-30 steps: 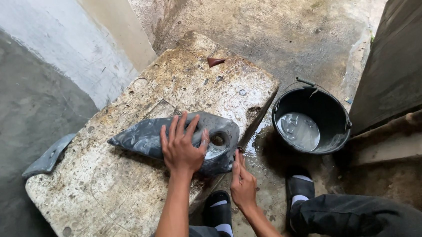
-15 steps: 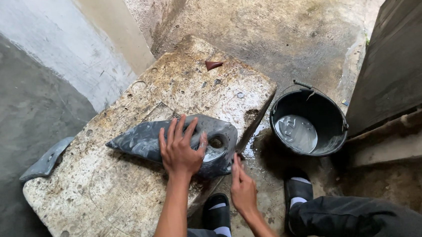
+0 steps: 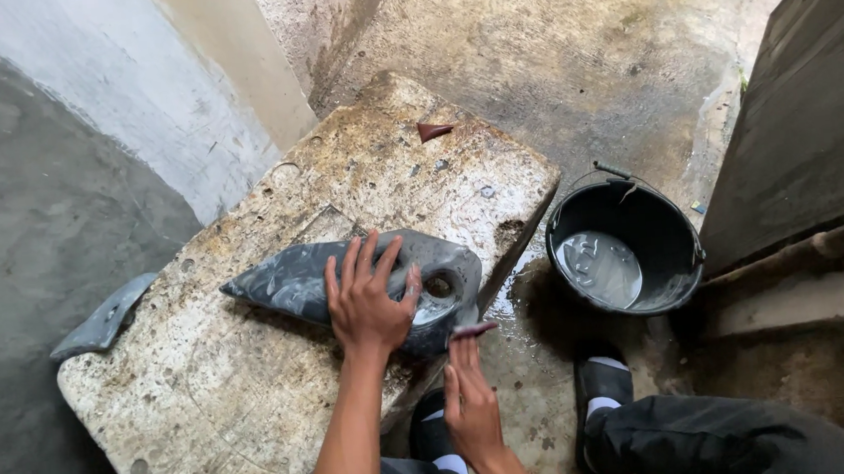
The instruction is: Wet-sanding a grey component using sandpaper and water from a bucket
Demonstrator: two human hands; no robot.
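Observation:
A grey, pointed plastic panel (image 3: 280, 278) with a round hole (image 3: 438, 286) lies on a stained, pitted slab (image 3: 236, 422). My left hand (image 3: 367, 301) rests flat on the panel with fingers spread, just left of the hole. My right hand (image 3: 470, 404) is below the panel's near right edge. Its fingertips pinch a small dark reddish piece (image 3: 473, 330) against that edge. Wet grey smears cover the panel.
A black bucket (image 3: 678, 232) holding some water stands on the wet concrete floor to the right of the slab. A second grey panel piece (image 3: 102, 317) leans off the slab's left edge. A small red scrap (image 3: 432, 129) lies at the slab's far end. My feet (image 3: 599, 379) are below.
My right hand has shifted slightly up to the panel's near edge. My left hand stays pressed on the panel, and the view has drifted a little.

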